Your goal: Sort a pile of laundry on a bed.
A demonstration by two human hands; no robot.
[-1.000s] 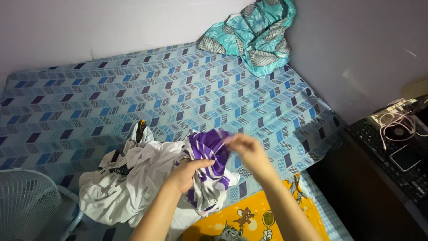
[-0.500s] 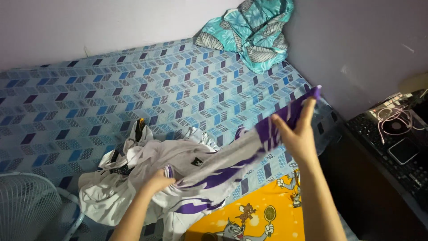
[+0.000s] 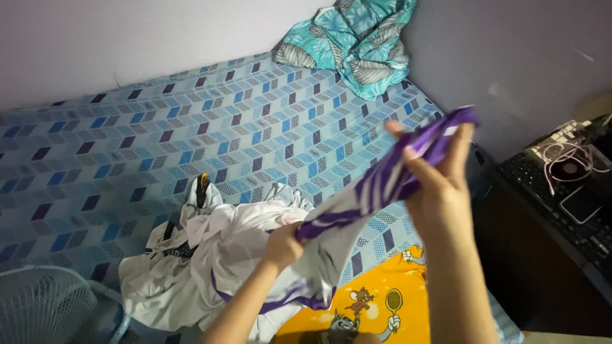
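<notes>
A purple-and-white striped garment is stretched taut between my two hands above the bed. My right hand is raised at the right and grips its upper end. My left hand sits lower, near the middle, and clutches the other end. Under that hand lies a heap of white clothes with dark trim, resting on the bed with its blue patterned sheet.
A teal leaf-print blanket is bunched in the far corner against the wall. A yellow cartoon-print cloth lies at the bed's near edge. A white fan stands at lower left. A dark desk with a keyboard and cables is at right.
My hands were close together on the bunched garment. My right hand has pulled up and to the right, drawing the garment out long, while my left hand stayed low by the pile.
</notes>
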